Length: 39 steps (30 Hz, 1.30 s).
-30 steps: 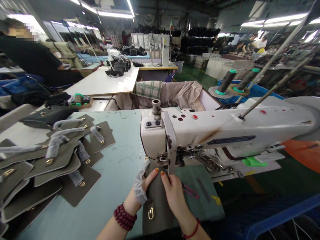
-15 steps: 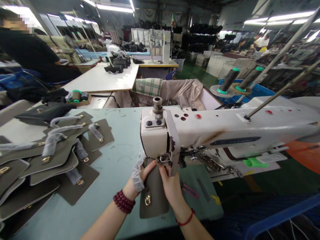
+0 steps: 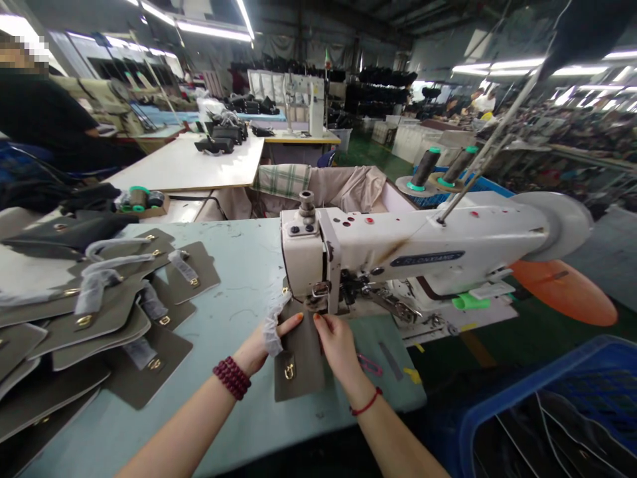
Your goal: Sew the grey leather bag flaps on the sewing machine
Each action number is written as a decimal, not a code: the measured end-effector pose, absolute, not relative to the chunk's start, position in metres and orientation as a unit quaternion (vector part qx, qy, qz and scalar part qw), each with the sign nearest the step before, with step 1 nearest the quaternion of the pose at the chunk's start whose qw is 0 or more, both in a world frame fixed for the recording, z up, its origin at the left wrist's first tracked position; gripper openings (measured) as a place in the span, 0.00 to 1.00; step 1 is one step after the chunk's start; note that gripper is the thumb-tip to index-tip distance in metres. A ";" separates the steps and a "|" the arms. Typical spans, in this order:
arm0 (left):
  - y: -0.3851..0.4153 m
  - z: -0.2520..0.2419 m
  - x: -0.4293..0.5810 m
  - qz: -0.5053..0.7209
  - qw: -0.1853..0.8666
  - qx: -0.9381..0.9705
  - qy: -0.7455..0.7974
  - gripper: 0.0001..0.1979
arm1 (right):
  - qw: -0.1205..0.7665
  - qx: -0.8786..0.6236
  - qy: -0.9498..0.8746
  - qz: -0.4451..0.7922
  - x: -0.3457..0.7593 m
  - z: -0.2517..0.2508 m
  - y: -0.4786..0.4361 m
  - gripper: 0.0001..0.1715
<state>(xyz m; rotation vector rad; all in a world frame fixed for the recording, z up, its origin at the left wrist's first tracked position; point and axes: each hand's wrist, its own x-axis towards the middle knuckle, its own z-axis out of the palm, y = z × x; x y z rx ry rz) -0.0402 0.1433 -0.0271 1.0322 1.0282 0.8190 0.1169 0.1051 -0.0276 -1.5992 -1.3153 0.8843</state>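
A grey-brown flap panel [image 3: 303,365] with a gold buckle lies under the head of a white sewing machine [image 3: 301,259]. My left hand [image 3: 259,342] grips its left side, thumb stretched over the top surface, the other fingers partly hidden. A plastic-wrapped strap [image 3: 273,325] stands up from the panel beside this hand. My right hand [image 3: 338,342] pinches the panel's right edge, close to the presser foot area. The needle is hidden by the machine head and its guard.
Similar panels [image 3: 149,365] with wrapped straps are piled on the left of the table. A pink cutter [image 3: 369,364] lies right of my right hand. At lower right stands a blue basket [image 3: 468,418] with dark panels inside. Thread cones [image 3: 425,167] stand behind the machine.
The panel has slid a little forward under the machine head. My left thumb has drawn back slightly from the head. The view has turned right, showing more of the blue basket.
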 end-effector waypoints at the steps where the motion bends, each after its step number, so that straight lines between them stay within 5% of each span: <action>1: 0.142 -0.025 -0.040 0.354 0.694 0.438 0.449 0.28 | 0.432 -0.640 -0.527 0.354 0.118 -0.027 0.106 0.23; 9: 0.141 -0.018 -0.027 0.311 0.763 0.367 0.432 0.14 | 0.443 -0.614 -0.507 0.412 0.122 -0.031 0.108 0.21; 22: 0.192 0.013 -0.035 0.241 0.674 0.549 0.431 0.16 | 0.484 -0.539 -0.353 0.592 0.098 -0.038 0.108 0.24; 39: 0.203 -0.003 -0.044 0.186 0.675 0.595 0.394 0.14 | 0.524 -0.538 -0.323 0.576 0.092 -0.043 0.106 0.24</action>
